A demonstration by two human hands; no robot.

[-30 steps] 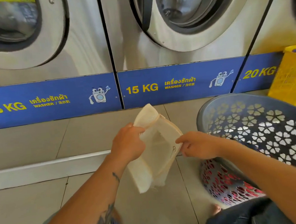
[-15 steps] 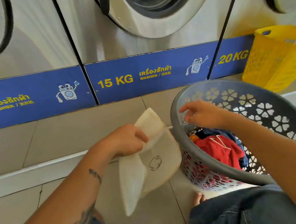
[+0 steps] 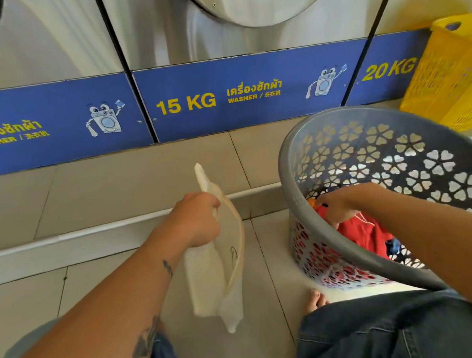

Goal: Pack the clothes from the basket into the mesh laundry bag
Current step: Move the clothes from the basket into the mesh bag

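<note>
Cream-white mesh makes up the laundry bag, which hangs limp from the left hand above the tiled floor. The fingers of that hand are curled tight round the upper edge of the bag, beside its tan trim, and one corner of the mesh sticks up above the knuckles. The bag's lower end dangles free between the person's knees, clear of the floor as far as can be seen.

To the right stands the grey laundry basket with flower-shaped cut-outs, tilted toward the person. The right hand reaches down inside it and lies on a red garment; the fingers are bent onto the cloth, but the basket rim hides part of them, so whether they actually grip it cannot be told. A bit of blue clothing shows just beside the red, lower in the basket.

Behind, a row of steel washers rises over blue panels marked 15 KG and 20 KG. A yellow plastic basket stands at far right, behind the grey one.
</note>
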